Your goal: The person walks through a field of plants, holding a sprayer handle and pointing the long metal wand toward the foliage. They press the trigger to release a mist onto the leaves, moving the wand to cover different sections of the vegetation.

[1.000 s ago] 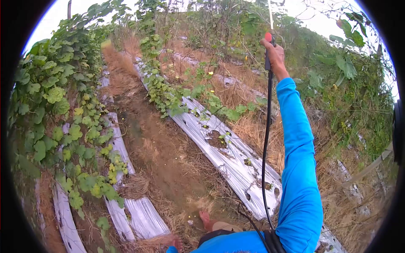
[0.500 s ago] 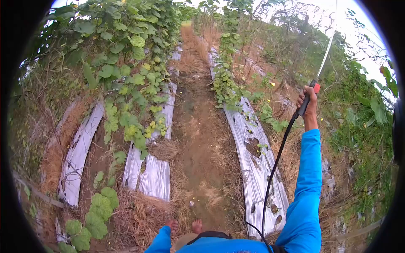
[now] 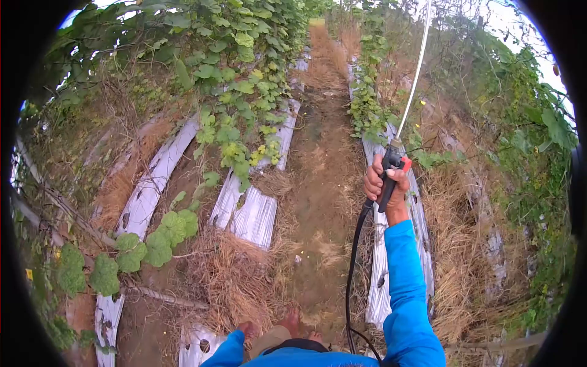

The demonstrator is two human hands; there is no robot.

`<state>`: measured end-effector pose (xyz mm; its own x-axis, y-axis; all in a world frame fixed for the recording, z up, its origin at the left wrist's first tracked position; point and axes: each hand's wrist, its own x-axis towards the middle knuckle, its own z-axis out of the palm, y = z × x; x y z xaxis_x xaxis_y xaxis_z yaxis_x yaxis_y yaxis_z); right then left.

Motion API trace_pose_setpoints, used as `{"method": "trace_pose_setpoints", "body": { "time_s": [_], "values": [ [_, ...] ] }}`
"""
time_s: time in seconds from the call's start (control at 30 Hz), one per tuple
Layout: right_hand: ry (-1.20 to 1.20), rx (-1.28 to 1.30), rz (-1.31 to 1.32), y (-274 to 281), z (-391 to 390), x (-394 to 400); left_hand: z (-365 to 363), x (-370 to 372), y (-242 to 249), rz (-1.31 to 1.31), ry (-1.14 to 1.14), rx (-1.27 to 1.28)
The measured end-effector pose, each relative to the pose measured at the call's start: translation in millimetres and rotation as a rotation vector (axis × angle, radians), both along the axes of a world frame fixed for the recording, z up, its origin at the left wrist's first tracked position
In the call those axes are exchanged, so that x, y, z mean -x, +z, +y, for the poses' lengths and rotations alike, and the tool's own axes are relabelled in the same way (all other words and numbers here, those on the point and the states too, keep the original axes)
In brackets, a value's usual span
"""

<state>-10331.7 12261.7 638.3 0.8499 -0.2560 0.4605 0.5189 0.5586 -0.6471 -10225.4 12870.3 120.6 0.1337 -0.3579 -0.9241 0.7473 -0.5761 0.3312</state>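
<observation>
My right hand is wrapped round the black handle of a sprayer wand, which has a red part by the thumb. A long thin metal lance rises from the handle toward the top of the view. From the handle's lower end a black hose hangs down to my waist. Low in the view, my left hand hangs beside my body at the end of a blue sleeve; its fingers are too small and unclear to read.
Leafy vines climb on the left, with more greenery at right. A dirt path runs ahead between strips of silvery plastic sheet. Dry straw and a wooden pole lie at lower left.
My right hand has come down and to the left with the sprayer wand. The view has shifted, so the path and vines appear farther right. A bare foot now shows more clearly.
</observation>
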Motion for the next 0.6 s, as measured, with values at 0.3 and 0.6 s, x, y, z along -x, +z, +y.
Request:
{"method": "trace_pose_setpoints", "body": {
  "time_s": [0.3, 0.6],
  "values": [
    [0.080, 0.047, 0.043, 7.7, 93.5, 5.3, 49.6, 29.2, 40.0, -0.105, 0.155, -0.060],
    [-0.061, 0.043, 0.076, -2.5, 251.9, 17.0, 109.5, 13.1, -31.6, 0.242, 0.053, 0.187]
  ]
}}
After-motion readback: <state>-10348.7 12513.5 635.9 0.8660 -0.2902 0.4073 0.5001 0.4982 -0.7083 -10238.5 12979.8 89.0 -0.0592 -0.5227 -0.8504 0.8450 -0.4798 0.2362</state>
